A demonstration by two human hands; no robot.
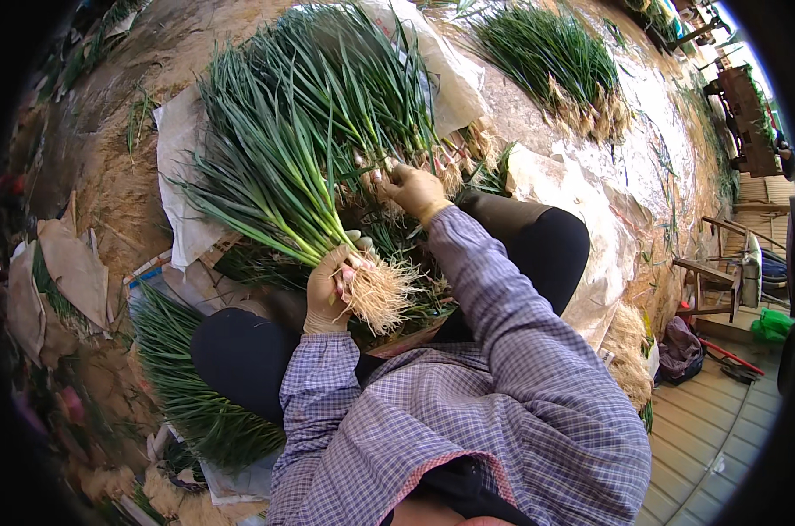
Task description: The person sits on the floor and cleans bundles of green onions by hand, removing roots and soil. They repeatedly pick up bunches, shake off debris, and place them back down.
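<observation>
My left hand [332,289], in a pale glove, is closed round the lower stems of a bunch of green garlic plants [312,217]. Their pinkish bulbs and pale roots [381,292] point towards the lower right, and the long leaves spread to the upper left. My right hand [416,189], gloved too, is at the root end of a large pile of the same plants [345,79]. Its fingers are bent at the stems there; whether they grip a plant cannot be told. The pile lies on whitish sheeting [453,85] in front of me.
Another heap of plants [549,59] lies at the upper right, and a further one [187,381] beside my left knee. Pale sheeting [562,197] is by my right knee. Wooden furniture [713,276], a dark bag [680,352] and a red-handled tool [733,355] are at the far right.
</observation>
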